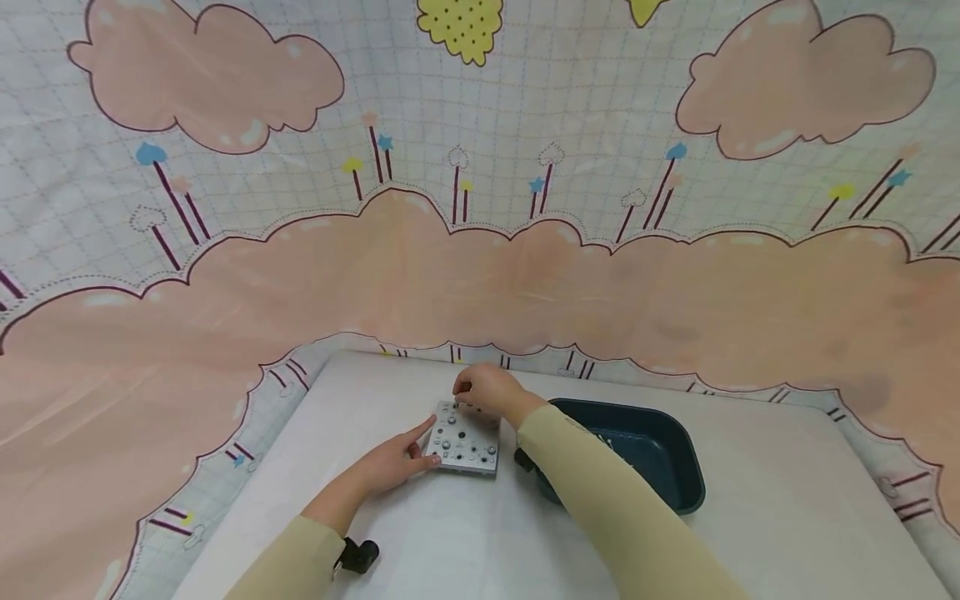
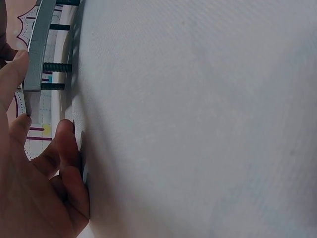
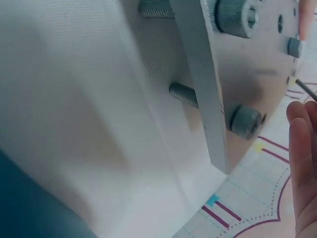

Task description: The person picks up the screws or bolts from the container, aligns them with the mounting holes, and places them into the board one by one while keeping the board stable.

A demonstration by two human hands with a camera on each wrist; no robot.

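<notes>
A silver metal plate (image 1: 476,443), dotted with holes and several screws, stands on the white table. Socket-head screws (image 3: 245,122) sit in it, and their threaded shanks (image 2: 57,67) stick out below. My left hand (image 1: 386,465) grips the plate at its left side, with thumb and forefinger at the edge and the other fingers curled. At the plate's far edge, my right hand (image 1: 492,390) pinches a thin metal rod (image 3: 305,89) upright above the surface. The rod's full length is hidden by the fingers, so I cannot tell its kind.
A dark blue tray (image 1: 678,454) stands right of the plate, partly behind the right sleeve (image 1: 600,500), with small light pieces (image 1: 606,442) inside. Black wrist cameras show at both wrists. A patterned curtain (image 1: 480,283) hangs behind the table (image 1: 450,533).
</notes>
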